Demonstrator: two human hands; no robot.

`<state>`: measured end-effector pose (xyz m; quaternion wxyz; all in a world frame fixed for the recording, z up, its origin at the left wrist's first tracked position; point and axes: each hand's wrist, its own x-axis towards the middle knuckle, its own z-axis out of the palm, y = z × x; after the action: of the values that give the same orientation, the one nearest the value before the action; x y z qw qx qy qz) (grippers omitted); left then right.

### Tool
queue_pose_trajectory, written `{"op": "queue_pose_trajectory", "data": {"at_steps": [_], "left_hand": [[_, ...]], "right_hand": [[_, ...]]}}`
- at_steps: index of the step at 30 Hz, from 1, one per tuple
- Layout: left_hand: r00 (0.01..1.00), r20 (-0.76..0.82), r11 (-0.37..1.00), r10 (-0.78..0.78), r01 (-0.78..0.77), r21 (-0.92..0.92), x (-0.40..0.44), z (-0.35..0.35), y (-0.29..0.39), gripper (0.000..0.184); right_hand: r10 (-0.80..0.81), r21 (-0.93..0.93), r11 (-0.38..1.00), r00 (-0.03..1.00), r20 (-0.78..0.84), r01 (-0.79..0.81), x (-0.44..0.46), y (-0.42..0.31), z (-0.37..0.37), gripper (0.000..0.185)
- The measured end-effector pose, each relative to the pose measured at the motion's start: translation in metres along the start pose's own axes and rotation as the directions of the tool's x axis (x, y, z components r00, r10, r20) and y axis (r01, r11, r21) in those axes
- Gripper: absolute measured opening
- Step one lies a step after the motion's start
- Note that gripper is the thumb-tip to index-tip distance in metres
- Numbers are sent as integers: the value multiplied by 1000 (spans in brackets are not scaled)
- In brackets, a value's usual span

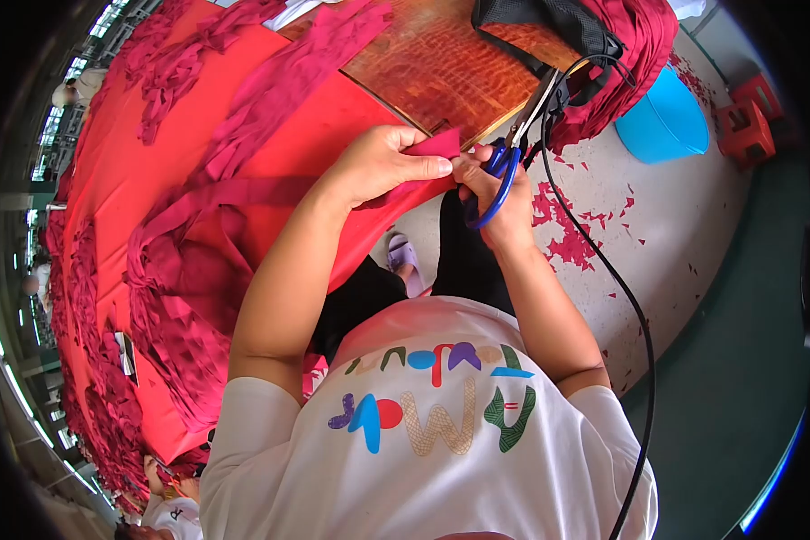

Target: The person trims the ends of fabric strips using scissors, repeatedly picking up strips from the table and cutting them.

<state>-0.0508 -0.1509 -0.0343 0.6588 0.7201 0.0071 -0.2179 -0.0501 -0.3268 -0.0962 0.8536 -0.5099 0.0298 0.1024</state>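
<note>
Here at the table's near edge, the left hand [380, 164] pinches one strip of dark red cloth [439, 144] between thumb and fingers, its end just beside the one wooden board [432, 67], while the right hand [504, 198] grips one pair of scissors [502, 175] by blue handles, blades pointing away from the cloth! Right fingertips sit close to that strip, contact impossible to tell, and beyond them stands one blue bucket [664, 121], with cloth scraps [567, 238], too many to count, littering the floor [684, 225]!
</note>
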Motion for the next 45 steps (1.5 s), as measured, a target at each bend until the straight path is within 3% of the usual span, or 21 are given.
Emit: {"op": "queue_pose_trajectory", "data": {"at_steps": [3,5,7,9,10,12,14,15,17,21,24,27,29,33,35,37,39,40,43,45], "left_hand": [[996,-50,990,-68,74,122,5,-3,-1,32],[989,-116,986,-96,111,126,10,-3,-8,33],[976,-182,981,-123,147,124,14,-4,-13,33],[958,-203,976,-205,216,33,14,-4,-11,33],[957,-209,977,-202,211,24,17,-7,-13,33],[948,-42,936,-316,304,-177,23,-16,-14,26],[932,-86,930,-352,338,-144,29,-14,-13,23],[913,-128,920,-388,376,-107,30,-13,-10,21],[925,-101,928,-367,355,-115,31,-12,-8,21],[928,-66,927,-367,359,-103,27,-11,3,20],[939,-51,922,-339,321,-216,27,-12,-1,19],[937,-43,925,-347,334,-183,32,-14,-3,21],[940,-44,933,-338,328,-148,35,-14,-6,21],[937,-78,938,-341,334,-94,35,-12,-7,21],[933,-93,936,-349,341,-93,32,-9,-4,21],[926,-109,931,-362,352,-100,29,-8,-1,23],[929,-116,935,-351,342,-93,30,-8,-3,23],[932,-123,939,-341,333,-83,30,-8,-4,24],[929,-111,934,-353,343,-101,31,-9,-6,25],[931,-113,936,-347,336,-103,30,-8,-4,25]], "right_hand": [[-14,-115,993,1000,0,14,2,-6,1,23],[-28,-193,981,1000,-3,27,4,-10,0,23],[-30,-405,914,999,-36,12,6,-13,-3,25],[-52,-385,923,997,-56,27,7,-12,-3,28],[-129,-475,877,989,-75,78,10,-12,-4,30],[-268,-617,771,959,-93,156,11,-21,2,33],[-360,-722,658,932,-53,213,18,-28,6,35],[-343,-748,635,938,-49,193,20,-36,12,38],[-347,-870,464,938,-5,167,19,-52,27,43],[-374,-922,349,927,30,170,36,-42,28,45],[-349,-924,349,937,27,157,37,-44,28,46],[-353,-929,330,935,44,168,38,-45,28,47],[-271,-933,342,962,14,110,37,-49,29,50],[-315,-935,328,949,30,139,36,-44,24,45],[-319,-756,619,948,4,211,35,-40,15,37],[-219,-589,800,969,-114,112,25,-36,-2,31],[-84,-412,910,993,-84,42,7,-29,-23,31],[-77,-414,910,995,-69,41,-5,-25,-27,31],[176,-453,877,984,-11,-162,-36,-23,-36,32],[296,-272,929,944,146,-249,-47,-10,-49,30]]}}
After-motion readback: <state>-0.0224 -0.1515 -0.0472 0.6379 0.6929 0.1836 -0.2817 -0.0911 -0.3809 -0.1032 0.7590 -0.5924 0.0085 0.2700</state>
